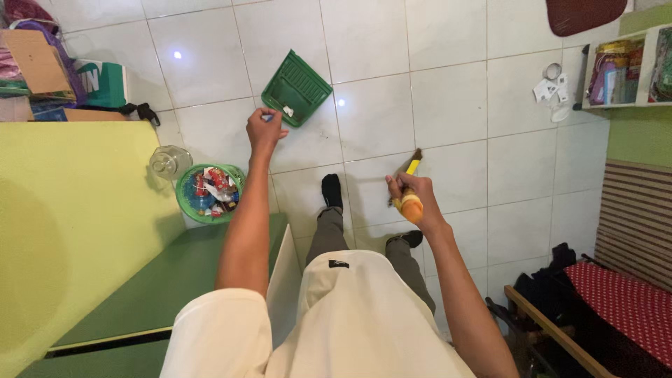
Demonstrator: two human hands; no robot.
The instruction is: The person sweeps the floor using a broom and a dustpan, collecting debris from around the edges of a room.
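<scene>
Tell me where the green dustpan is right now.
In the head view the green dustpan hangs above the white tiled floor, upper middle, held by the left hand, up and right of the green waste basket.

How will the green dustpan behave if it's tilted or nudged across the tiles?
The green dustpan looks like thin moulded plastic, so probably light and fairly stiff. The glossy floor tiles suggest it would slide easily. The white scrap inside looks loose and may spill if the left hand tips it.

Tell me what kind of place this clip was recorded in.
Probably a lived-in room at home: white tiled floor, a green waste basket full of wrappers, a red-cushioned wooden bench, and a cluttered wall shelf.
</scene>
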